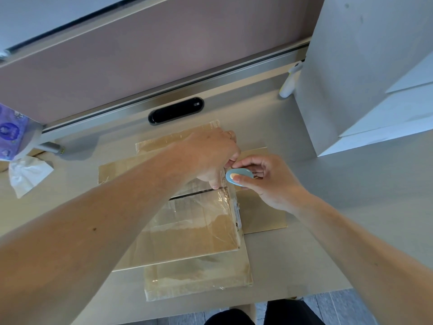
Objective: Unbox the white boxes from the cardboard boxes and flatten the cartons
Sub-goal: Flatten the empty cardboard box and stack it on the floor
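Flattened cardboard carton (187,233), tape-covered, is lying mid-tabletop (339,207), reaching toward the near edge. Left hand (210,158) is pinching tape at the carton's centre seam. Right hand (264,181) is gripping a small blue cutter (239,175) just beside it. White boxes (365,73) are standing at the far right corner.

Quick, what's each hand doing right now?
Left hand: closed, pinching clear tape on the flat brown cardboard carton.
Right hand: closed, holding the small blue oval cutter.

Soft, even daylight; glare on the clear tape (210,214); faint shadows on the desk (328,207); wide-angle bending at edges.
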Tool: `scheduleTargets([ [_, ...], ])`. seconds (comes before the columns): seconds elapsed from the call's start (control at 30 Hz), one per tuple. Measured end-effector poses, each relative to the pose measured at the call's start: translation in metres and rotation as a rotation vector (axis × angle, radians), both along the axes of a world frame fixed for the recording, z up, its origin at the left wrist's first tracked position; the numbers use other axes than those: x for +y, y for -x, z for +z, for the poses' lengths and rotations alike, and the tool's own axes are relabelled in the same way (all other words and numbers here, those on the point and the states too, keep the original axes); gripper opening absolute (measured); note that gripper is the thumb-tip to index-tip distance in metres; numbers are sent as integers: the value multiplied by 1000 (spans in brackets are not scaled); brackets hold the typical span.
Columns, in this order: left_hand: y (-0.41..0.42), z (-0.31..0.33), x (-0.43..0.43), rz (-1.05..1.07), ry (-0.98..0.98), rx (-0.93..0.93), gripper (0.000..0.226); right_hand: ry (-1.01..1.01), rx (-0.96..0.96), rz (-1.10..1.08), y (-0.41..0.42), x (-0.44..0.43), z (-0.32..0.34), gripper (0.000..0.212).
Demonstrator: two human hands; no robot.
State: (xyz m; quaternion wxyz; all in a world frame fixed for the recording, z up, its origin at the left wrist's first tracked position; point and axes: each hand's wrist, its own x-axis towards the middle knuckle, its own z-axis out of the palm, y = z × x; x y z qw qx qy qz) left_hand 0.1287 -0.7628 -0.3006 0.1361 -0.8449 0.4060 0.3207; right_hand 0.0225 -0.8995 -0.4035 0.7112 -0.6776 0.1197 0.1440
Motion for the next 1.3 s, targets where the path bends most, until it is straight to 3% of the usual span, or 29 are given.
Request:
scheduleTargets([
  [0.43, -9, -7, 2, -2, 59, 23, 23, 66, 18, 82, 4, -4, 7, 24],
  [1.0, -7, -10, 10, -17, 144, -14, 18, 124, 46, 19, 28, 2, 14, 16],
  [1.17, 1, -9, 27, -60, 244, -95, 25, 65, 89, -185, 42, 6, 17, 14],
  [1.3, 45, -16, 60, -65, 661, -200, 25, -34, 170, -260, 60, 5, 16, 16],
])
